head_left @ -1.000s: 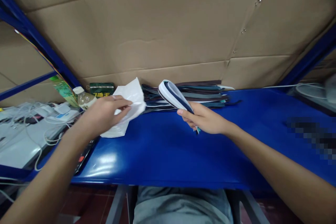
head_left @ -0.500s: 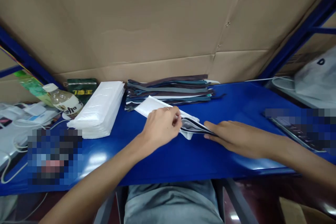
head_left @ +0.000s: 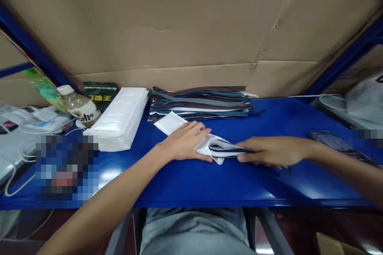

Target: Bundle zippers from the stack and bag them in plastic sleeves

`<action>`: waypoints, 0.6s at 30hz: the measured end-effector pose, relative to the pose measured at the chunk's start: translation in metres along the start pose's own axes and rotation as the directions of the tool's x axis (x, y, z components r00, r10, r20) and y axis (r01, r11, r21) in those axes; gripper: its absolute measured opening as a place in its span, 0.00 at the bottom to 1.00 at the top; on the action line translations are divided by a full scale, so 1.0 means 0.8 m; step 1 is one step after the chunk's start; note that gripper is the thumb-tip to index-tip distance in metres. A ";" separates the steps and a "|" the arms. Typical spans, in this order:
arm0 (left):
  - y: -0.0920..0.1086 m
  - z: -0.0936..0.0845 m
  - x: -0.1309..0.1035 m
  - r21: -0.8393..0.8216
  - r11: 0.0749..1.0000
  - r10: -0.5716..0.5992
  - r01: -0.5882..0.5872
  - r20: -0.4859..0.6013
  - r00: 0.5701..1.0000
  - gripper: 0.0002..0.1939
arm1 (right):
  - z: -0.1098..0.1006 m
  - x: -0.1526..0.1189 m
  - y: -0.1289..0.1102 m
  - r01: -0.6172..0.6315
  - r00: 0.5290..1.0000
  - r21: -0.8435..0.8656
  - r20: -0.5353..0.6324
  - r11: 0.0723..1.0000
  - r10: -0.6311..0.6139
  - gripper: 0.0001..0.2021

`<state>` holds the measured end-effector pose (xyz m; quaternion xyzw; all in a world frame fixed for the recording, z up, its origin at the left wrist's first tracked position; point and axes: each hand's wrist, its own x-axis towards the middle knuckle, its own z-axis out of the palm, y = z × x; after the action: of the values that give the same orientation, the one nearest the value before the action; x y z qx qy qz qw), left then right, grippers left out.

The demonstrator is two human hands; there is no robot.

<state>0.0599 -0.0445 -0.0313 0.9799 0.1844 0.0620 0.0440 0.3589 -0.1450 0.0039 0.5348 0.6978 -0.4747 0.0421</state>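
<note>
A white padded mailer [head_left: 169,122] lies slantwise on the blue table, its mouth gaping to the right. My left hand [head_left: 189,141], with a ring on one finger, grips the mailer near that mouth, thumb on the near side. A folded bundle of dark and grey zippers [head_left: 227,149] sits partly inside the opening. Its right end is pinched in my right hand [head_left: 267,149], whose lower fingers are partly hidden. Behind the mailer lies a pile of long dark zippers [head_left: 200,105]. To the left rises a stack of white padded mailers [head_left: 119,117].
A drink bottle [head_left: 85,109] and a dark green pouch [head_left: 100,95] stand behind the mailer stack. White chargers and cables [head_left: 38,117] crowd the left side. One phone [head_left: 338,143] lies at the right. Cardboard [head_left: 179,28] walls the back of the table.
My left hand has shifted from pinching the mailer's edge to lying over its mouth. The mouth now wraps around the zipper bundle's end. The view has turned slightly left.
</note>
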 end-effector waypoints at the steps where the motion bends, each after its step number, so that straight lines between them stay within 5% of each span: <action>1: 0.004 0.000 0.003 0.026 0.999 -0.018 0.019 -0.015 1.000 0.50 | -0.001 0.002 -0.003 -0.006 1.000 0.026 0.014 1.000 0.006 0.28; 5: 0.023 0.001 0.011 0.108 0.989 -0.100 0.104 -0.048 0.994 0.43 | -0.003 0.018 -0.015 0.001 1.000 -0.037 -0.014 0.999 -0.001 0.25; 11: 0.042 0.015 0.017 0.122 0.986 -0.098 0.111 -0.108 0.989 0.40 | -0.004 0.062 -0.033 0.176 0.983 -0.274 -0.009 0.946 -0.186 0.17; 18: 0.039 0.027 0.018 0.115 0.983 -0.135 0.143 -0.080 0.988 0.38 | -0.001 0.048 -0.016 0.112 0.989 -0.169 -0.079 0.979 -0.127 0.20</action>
<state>0.0871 -0.0692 -0.0479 0.9626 0.2573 0.0829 -0.0177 0.3330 -0.1167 -0.0095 0.5073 0.7665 -0.3929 0.0261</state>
